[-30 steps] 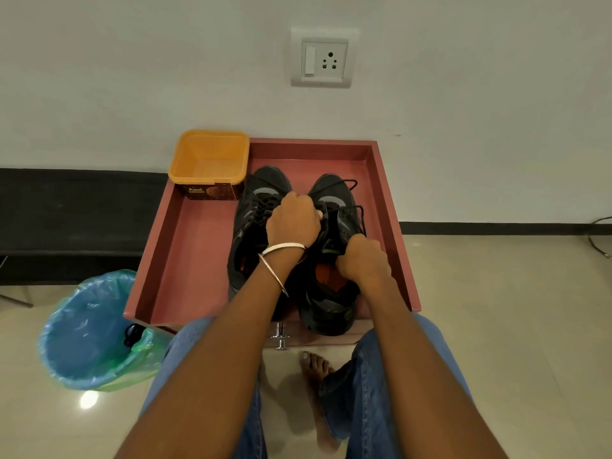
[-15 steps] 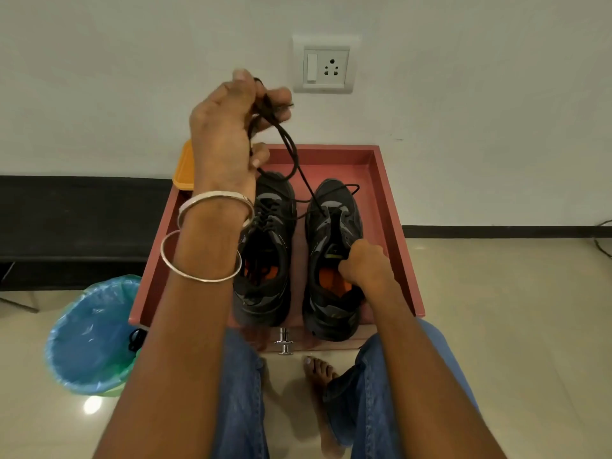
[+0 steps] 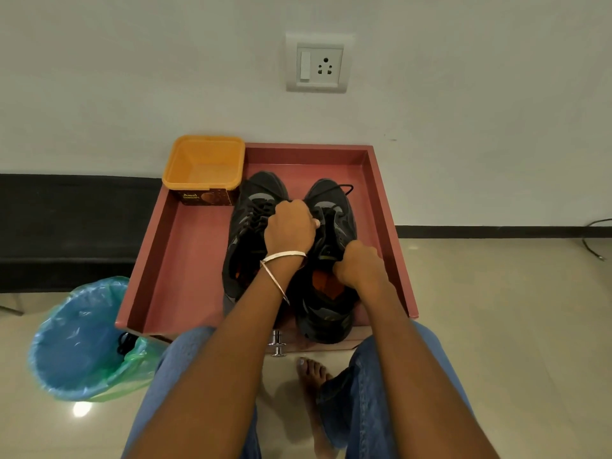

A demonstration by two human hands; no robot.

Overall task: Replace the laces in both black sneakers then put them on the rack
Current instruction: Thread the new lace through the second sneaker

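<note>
Two black sneakers stand side by side, toes to the wall, in a reddish-pink tray (image 3: 185,260). The left sneaker (image 3: 248,226) is laced. The right sneaker (image 3: 331,313) shows an orange insole, and a loop of black lace (image 3: 344,187) lies over its toe. My left hand (image 3: 289,226) reaches across to the right sneaker's eyelets and pinches the lace there. My right hand (image 3: 359,266) grips the tongue and collar of the same sneaker. The fingertips of both hands are mostly hidden.
An empty orange tub (image 3: 203,167) sits in the tray's far left corner. A bin with a blue-green liner (image 3: 76,339) stands on the floor at the left. A metal knob (image 3: 277,344) sticks out of the tray's front. My knees and a bare foot (image 3: 313,376) are below.
My left hand, raised high with the lace pulled up half a second ago, has come back down to the right sneaker's eyelets. My right hand has stayed on the shoe.
</note>
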